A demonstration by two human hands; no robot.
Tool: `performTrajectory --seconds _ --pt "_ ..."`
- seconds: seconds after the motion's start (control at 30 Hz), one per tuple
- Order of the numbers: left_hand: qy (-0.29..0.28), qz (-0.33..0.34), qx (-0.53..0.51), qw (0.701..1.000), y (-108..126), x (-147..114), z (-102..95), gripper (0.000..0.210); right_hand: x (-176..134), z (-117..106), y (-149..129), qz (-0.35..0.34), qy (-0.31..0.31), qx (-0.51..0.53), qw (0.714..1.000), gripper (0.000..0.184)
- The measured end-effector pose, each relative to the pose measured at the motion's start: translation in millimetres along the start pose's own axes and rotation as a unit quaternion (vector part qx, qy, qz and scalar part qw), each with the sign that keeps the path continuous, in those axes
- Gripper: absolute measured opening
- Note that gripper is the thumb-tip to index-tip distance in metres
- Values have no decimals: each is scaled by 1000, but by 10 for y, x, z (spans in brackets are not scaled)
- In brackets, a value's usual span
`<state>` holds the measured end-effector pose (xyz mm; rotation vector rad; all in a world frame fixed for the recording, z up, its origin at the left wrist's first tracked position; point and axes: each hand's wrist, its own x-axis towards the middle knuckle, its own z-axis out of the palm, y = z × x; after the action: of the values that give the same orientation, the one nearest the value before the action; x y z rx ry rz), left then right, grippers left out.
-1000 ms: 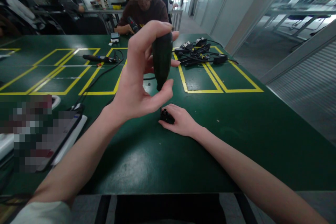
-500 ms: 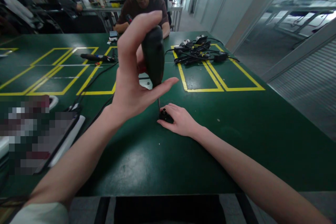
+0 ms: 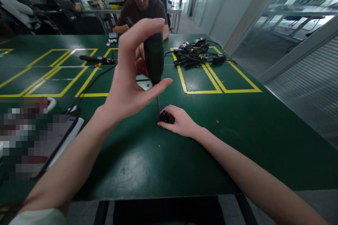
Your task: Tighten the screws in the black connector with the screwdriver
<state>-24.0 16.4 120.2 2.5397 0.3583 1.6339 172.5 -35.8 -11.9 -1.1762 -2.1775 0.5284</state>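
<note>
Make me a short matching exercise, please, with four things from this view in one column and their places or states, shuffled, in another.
Things:
1. screwdriver
2. small black part
3. black cables
4. yellow tape

Places or states:
A. heaped toward the far right of the table
B. gripped between the thumb and fingers of the right hand
C. marking out rectangles on the green tabletop
D. roughly upright, its handle in the left hand

Right pairs: 1-D, 2-B, 3-A, 4-C
</note>
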Motion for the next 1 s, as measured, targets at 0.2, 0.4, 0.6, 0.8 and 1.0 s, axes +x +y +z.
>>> performTrajectory --seconds 0.2,0.4,0.6,0.8,1.0 --pt "-4 -13 -10 1000 1 8 3 76 19 -26 23 63 -12 81 995 32" --pt "-90 -60 -100 989 102 39 -54 74 41 -38 36 59 -17 139 988 28" --pt "-76 -66 -55 993 92 6 -2 83 40 -38 65 30 -2 147 989 27" --pt "-58 -49 -11 997 20 -23 36 84 39 -56 56 23 -16 133 991 31" --pt "-105 -50 -57 992 25 11 -47 85 44 -71 57 10 -26 106 994 26"
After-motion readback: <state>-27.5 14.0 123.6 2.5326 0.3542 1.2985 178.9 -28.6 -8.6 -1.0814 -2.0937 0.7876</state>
